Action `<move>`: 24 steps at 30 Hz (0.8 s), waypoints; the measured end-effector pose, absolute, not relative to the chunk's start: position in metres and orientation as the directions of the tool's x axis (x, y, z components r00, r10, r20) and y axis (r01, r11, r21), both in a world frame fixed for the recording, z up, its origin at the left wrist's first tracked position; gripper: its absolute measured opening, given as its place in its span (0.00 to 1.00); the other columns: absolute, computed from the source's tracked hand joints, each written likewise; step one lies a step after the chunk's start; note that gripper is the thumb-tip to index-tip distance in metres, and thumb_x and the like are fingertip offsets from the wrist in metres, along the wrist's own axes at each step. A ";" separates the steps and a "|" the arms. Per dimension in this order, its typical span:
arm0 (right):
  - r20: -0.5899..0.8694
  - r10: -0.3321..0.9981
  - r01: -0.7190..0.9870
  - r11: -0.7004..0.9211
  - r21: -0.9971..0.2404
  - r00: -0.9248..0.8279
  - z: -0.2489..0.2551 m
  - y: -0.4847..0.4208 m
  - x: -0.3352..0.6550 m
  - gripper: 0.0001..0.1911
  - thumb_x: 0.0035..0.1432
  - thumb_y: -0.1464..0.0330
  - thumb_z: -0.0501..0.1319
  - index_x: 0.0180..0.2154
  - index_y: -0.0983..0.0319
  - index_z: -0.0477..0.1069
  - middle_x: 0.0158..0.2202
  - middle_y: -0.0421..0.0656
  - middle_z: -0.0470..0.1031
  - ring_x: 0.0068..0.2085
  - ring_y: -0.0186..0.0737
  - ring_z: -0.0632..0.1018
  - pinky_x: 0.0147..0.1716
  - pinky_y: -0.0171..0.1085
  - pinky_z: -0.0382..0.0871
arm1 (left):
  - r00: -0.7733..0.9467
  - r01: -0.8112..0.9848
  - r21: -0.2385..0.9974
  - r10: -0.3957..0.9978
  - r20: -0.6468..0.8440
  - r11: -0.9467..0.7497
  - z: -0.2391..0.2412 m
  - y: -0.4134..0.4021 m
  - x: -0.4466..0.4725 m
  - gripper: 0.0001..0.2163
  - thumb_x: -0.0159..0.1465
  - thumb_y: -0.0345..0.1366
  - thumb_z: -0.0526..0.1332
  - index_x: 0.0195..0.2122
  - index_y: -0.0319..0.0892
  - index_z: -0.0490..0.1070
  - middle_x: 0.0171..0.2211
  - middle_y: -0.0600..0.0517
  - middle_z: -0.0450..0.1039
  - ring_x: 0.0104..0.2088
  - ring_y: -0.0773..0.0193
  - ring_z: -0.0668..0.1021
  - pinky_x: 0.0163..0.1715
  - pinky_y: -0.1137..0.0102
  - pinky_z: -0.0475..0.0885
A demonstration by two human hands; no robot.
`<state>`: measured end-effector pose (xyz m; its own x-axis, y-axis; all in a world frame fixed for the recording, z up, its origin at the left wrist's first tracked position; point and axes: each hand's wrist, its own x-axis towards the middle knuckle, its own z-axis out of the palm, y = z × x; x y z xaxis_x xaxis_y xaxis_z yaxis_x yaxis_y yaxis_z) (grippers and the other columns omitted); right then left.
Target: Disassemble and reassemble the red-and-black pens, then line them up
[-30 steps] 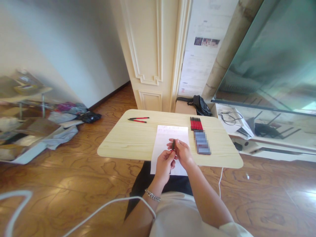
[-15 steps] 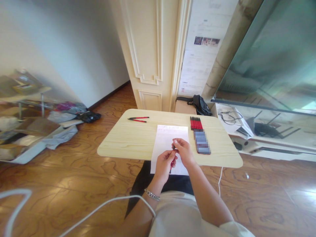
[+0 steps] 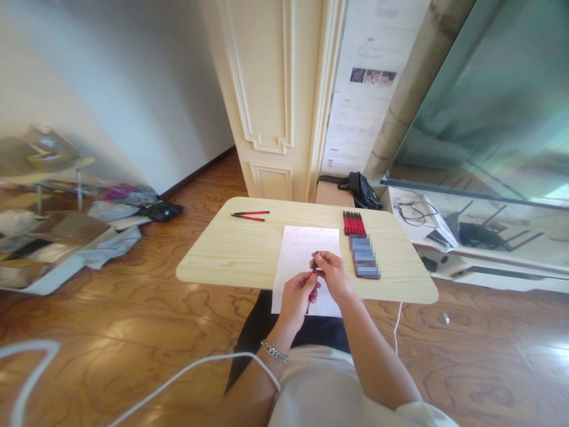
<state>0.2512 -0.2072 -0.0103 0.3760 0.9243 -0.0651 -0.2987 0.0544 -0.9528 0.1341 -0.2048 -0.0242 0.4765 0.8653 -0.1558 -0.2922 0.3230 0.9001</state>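
Note:
Above a white sheet of paper (image 3: pixel 291 255), my left hand (image 3: pixel 296 299) is closed around the red barrel of a pen (image 3: pixel 309 305). The pen's lower end sticks out below the fingers. My right hand (image 3: pixel 334 274) meets it from the other side, its thumb and fingers pinching the pen's black upper end. Whether that black part is joined to the barrel or apart from it, I cannot tell. Two red and black pens (image 3: pixel 249 216) lie at the table's far left. Several more pens (image 3: pixel 354 223) stand side by side in a row at the right.
A phone (image 3: pixel 365 258) with a blurred screen lies below the pen row on the pale wooden table (image 3: pixel 222 255). Behind the table are a door panel (image 3: pixel 267 89) and a black bag (image 3: pixel 362 188). A white cable (image 3: pixel 200 360) crosses by my left forearm.
My right fingers have shifted slightly at the pen's upper end, and more of its black part shows. My left hand keeps its hold; the things on the table stay as they were.

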 end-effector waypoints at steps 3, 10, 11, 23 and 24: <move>-0.086 0.933 -0.315 0.030 -0.949 0.349 -0.010 -0.209 0.251 0.20 0.52 0.54 0.62 0.39 0.62 0.74 0.33 0.45 0.76 0.34 0.37 0.75 0.29 0.35 0.68 | 0.473 -0.291 0.902 0.868 -0.155 0.320 -0.024 -0.205 0.134 0.15 0.56 0.46 0.64 0.35 0.37 0.75 0.24 0.52 0.70 0.19 0.74 0.66 0.16 0.76 0.58; -0.071 0.932 -0.328 0.053 -0.943 0.355 -0.011 -0.210 0.250 0.16 0.50 0.57 0.65 0.37 0.62 0.73 0.29 0.42 0.75 0.30 0.34 0.73 0.30 0.34 0.67 | 0.474 -0.303 0.895 0.867 -0.157 0.328 -0.025 -0.206 0.134 0.16 0.55 0.46 0.65 0.36 0.38 0.75 0.24 0.53 0.71 0.19 0.73 0.67 0.16 0.76 0.58; -0.076 0.938 -0.337 0.045 -0.940 0.338 -0.011 -0.211 0.250 0.17 0.52 0.56 0.64 0.38 0.62 0.73 0.31 0.43 0.76 0.31 0.35 0.74 0.30 0.34 0.67 | 0.470 -0.308 0.891 0.867 -0.163 0.334 -0.024 -0.206 0.134 0.16 0.55 0.46 0.66 0.37 0.38 0.75 0.24 0.53 0.71 0.19 0.73 0.67 0.16 0.76 0.58; -0.071 0.937 -0.294 0.036 -0.955 0.343 -0.012 -0.212 0.251 0.20 0.51 0.56 0.64 0.42 0.61 0.73 0.36 0.45 0.77 0.33 0.36 0.75 0.32 0.36 0.67 | 0.454 -0.307 0.895 0.876 -0.162 0.324 -0.025 -0.207 0.133 0.19 0.54 0.46 0.66 0.42 0.38 0.73 0.23 0.53 0.70 0.19 0.73 0.68 0.16 0.77 0.59; -0.067 0.930 -0.276 0.038 -0.961 0.361 -0.012 -0.212 0.251 0.19 0.50 0.57 0.65 0.41 0.61 0.73 0.34 0.44 0.77 0.32 0.36 0.74 0.31 0.35 0.67 | 0.455 -0.307 0.896 0.876 -0.158 0.321 -0.025 -0.207 0.133 0.19 0.54 0.46 0.66 0.42 0.38 0.73 0.24 0.53 0.70 0.19 0.73 0.68 0.16 0.76 0.59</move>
<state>0.2511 -0.2120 -0.0122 0.3608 0.9302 -0.0669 -0.2756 0.0378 -0.9605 0.1331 -0.2072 -0.0253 0.4555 0.8762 -0.1578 -0.3074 0.3211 0.8958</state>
